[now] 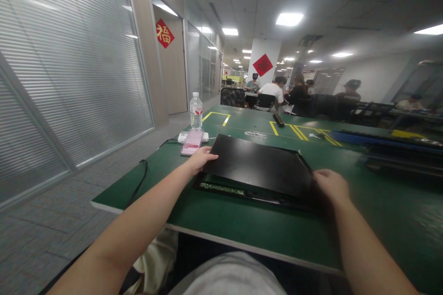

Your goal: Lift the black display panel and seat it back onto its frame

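Observation:
A thin, glossy black screen panel [258, 161] slants over a dark shallow frame on the green table. My left hand [202, 159] grips the panel's left edge, thumb on top and fingers partly hidden beneath. At the opposite edge, my right hand [332, 187] pinches the panel's right side with curled fingers. Below the panel's near edge shows the black frame [273, 200], with a narrow green circuit board [221, 189] along its left part. The panel covers most of the frame, so I cannot tell whether they touch at the far side.
On the green table [242, 235] a water bottle [196, 110] and a pink-screened phone [192, 142] stand at the back left. A black cable [140, 179] crosses the left edge. Yellow tape [299, 132] and a blue-edged long item [360, 138] lie farther off. Several people sit beyond.

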`<state>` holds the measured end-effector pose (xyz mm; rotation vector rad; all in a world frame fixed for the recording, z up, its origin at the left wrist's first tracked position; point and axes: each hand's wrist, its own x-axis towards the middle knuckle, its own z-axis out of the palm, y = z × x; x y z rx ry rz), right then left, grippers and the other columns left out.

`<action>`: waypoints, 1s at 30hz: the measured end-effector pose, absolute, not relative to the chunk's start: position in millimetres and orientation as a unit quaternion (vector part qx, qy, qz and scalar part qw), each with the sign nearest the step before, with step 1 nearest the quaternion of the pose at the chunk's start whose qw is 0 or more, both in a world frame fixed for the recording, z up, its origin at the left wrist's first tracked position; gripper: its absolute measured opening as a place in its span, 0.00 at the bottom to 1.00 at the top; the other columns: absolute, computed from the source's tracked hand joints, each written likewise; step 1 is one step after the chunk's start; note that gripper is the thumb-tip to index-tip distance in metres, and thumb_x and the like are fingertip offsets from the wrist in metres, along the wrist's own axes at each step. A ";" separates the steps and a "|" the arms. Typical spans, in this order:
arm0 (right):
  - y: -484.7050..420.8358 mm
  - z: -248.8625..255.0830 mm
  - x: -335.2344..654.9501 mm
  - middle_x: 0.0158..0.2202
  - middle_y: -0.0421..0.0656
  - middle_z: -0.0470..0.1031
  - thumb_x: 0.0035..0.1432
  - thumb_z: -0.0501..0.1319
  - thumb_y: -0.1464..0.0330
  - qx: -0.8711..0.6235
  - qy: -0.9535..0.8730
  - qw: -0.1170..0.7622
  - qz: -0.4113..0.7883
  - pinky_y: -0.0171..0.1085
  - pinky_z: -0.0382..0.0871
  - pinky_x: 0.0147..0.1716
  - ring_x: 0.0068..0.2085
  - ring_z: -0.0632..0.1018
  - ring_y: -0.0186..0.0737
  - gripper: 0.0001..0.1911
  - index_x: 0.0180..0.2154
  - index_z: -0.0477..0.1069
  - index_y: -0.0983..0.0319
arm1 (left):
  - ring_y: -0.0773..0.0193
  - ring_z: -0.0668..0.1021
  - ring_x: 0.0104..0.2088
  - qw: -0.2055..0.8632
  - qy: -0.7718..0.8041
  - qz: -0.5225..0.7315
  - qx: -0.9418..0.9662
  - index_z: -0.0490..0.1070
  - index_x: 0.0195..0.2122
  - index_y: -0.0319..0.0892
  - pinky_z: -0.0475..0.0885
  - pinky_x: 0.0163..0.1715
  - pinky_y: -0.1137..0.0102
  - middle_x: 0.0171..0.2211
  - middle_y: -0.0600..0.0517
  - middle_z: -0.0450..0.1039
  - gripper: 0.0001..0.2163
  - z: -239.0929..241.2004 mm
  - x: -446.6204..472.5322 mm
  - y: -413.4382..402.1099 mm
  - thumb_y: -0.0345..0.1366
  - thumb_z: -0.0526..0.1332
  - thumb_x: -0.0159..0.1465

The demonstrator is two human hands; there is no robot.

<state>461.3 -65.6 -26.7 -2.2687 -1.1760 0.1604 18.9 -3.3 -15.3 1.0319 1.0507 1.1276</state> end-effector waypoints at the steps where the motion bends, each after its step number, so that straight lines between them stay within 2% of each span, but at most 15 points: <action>1: -65.2 -26.9 461.5 0.39 0.48 0.82 0.52 0.59 0.63 -0.848 -0.440 0.289 0.059 0.40 0.68 0.34 0.40 0.79 0.50 0.13 0.35 0.81 0.58 | 0.53 0.85 0.35 0.599 0.453 0.488 0.444 0.73 0.38 0.39 0.80 0.40 0.62 0.31 0.48 0.82 0.21 -15.2 18.9 -3.3 0.24 0.75 0.44; 9: -63.8 -28.7 462.6 0.36 0.48 0.82 0.50 0.59 0.64 -0.845 -0.443 0.295 0.056 0.40 0.67 0.33 0.37 0.78 0.49 0.13 0.33 0.82 0.58 | 0.57 0.85 0.34 0.602 0.447 0.490 0.445 0.74 0.40 0.38 0.80 0.40 0.64 0.34 0.47 0.84 0.19 -15.7 19.5 -3.4 0.22 0.73 0.47; 15: -63.3 -30.1 464.7 0.38 0.47 0.82 0.51 0.59 0.64 -0.846 -0.440 0.294 0.065 0.41 0.67 0.33 0.39 0.78 0.50 0.13 0.35 0.81 0.58 | 0.59 0.84 0.30 0.618 0.436 0.495 0.428 0.74 0.42 0.38 0.80 0.36 0.66 0.33 0.49 0.84 0.21 -17.2 18.9 -2.6 0.22 0.74 0.47; 21: -61.7 -33.7 468.1 0.37 0.47 0.82 0.51 0.60 0.64 -0.844 -0.440 0.300 0.059 0.40 0.66 0.32 0.39 0.79 0.50 0.12 0.34 0.81 0.58 | 0.58 0.85 0.32 0.630 0.426 0.497 0.418 0.74 0.45 0.37 0.80 0.37 0.65 0.37 0.46 0.84 0.23 -20.9 17.9 -0.4 0.23 0.75 0.48; 30: -59.1 -36.4 471.4 0.37 0.47 0.82 0.50 0.60 0.63 -0.841 -0.447 0.300 0.053 0.41 0.68 0.33 0.38 0.78 0.50 0.13 0.33 0.82 0.57 | 0.57 0.84 0.30 0.604 0.442 0.480 0.458 0.71 0.44 0.37 0.80 0.34 0.64 0.33 0.47 0.83 0.25 -23.5 17.3 0.7 0.23 0.76 0.46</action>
